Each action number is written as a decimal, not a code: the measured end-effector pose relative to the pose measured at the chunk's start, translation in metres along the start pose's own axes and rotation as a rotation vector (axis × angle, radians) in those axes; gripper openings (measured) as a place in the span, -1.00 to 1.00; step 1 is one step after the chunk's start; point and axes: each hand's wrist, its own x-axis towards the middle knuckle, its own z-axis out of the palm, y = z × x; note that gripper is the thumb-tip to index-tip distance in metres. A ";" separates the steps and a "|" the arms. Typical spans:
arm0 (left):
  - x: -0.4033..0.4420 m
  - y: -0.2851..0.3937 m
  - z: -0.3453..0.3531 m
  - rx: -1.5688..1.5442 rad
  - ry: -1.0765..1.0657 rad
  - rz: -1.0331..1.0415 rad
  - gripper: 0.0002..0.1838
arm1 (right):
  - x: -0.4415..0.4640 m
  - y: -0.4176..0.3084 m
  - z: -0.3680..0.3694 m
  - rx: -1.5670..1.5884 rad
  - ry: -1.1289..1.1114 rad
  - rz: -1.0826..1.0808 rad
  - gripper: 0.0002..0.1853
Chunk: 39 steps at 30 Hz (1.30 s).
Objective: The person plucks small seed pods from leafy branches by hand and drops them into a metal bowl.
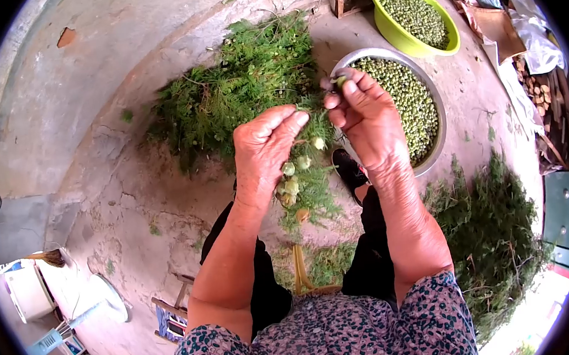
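right hand (371, 115) pinches green berry (341, 80), left hand (265, 139) sprig (304, 163)

Cones (411, 102) in basin (440, 110), R of branch pile (244, 75); tub (395, 38) w/ more just beyond basin.

Bare floor (122, 212) opens left of the left hand (265, 142), with a low frame (170, 322) in the way nearer the body. A podded sprig (289, 169) crowds the gap between the forearms. Ahead, the branch pile (235, 92) blocks the floor's far edge. Beyond the right hand (373, 122) stand two basins (442, 117); a passable strip separates them from right-edge clutter (533, 48).
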 end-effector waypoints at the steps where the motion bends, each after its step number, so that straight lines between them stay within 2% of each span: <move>1: 0.002 -0.002 -0.002 0.024 0.019 0.055 -0.86 | 0.002 -0.004 -0.002 0.055 -0.038 0.004 -0.86; 4: 0.004 -0.007 -0.003 0.042 0.156 0.150 -0.88 | -0.004 -0.008 -0.001 0.065 -0.131 0.043 -0.84; 5: 0.005 -0.007 -0.003 0.046 0.158 0.152 -0.88 | -0.007 -0.006 0.001 0.040 -0.102 0.091 -0.84; 7: 0.006 -0.007 -0.002 0.165 0.222 0.232 -0.89 | -0.011 -0.004 0.003 -0.173 -0.171 0.134 -0.84; 12: 0.005 -0.008 0.000 0.198 0.250 0.183 -0.89 | -0.020 -0.001 0.011 -0.423 -0.171 0.191 -0.87; 16: 0.005 -0.010 0.000 0.185 0.239 0.162 -0.87 | -0.018 -0.003 0.012 -0.294 -0.079 0.042 -0.85; 18: 0.006 -0.011 -0.002 0.212 0.212 0.183 -0.87 | -0.012 -0.006 0.004 -0.212 -0.122 -0.032 -0.84; 22: 0.006 -0.007 0.001 0.252 0.136 0.231 -0.85 | -0.008 0.000 -0.001 -0.157 -0.086 -0.014 -0.87; 23: 0.004 -0.003 0.000 0.255 0.093 0.160 -0.84 | -0.008 0.001 0.000 -0.202 -0.074 -0.016 -0.87; 26: 0.001 0.001 0.002 0.247 0.054 0.187 -0.84 | -0.008 0.004 -0.001 -0.249 -0.125 -0.047 -0.87; 29: 0.005 -0.008 0.002 0.273 0.166 0.278 -0.86 | -0.010 -0.001 0.005 -0.158 -0.096 0.015 -0.85; 30: 0.005 -0.007 0.000 0.212 0.184 0.175 -0.88 | -0.009 -0.003 0.006 -0.066 -0.088 0.059 -0.84; 32: 0.007 -0.007 -0.002 0.226 0.281 0.196 -0.89 | -0.009 -0.005 0.006 0.000 -0.140 0.084 -0.85; 34: 0.009 -0.009 -0.004 0.222 0.307 0.216 -0.89 | -0.010 -0.002 0.001 -0.107 -0.206 0.100 -0.83; 36: 0.009 -0.009 -0.003 0.215 0.329 0.235 -0.88 | -0.015 -0.003 0.008 -0.358 -0.211 0.127 -0.76; 39: 0.006 -0.010 -0.001 0.268 0.318 0.256 -0.91 | -0.017 0.005 0.011 -0.414 -0.248 0.104 -0.79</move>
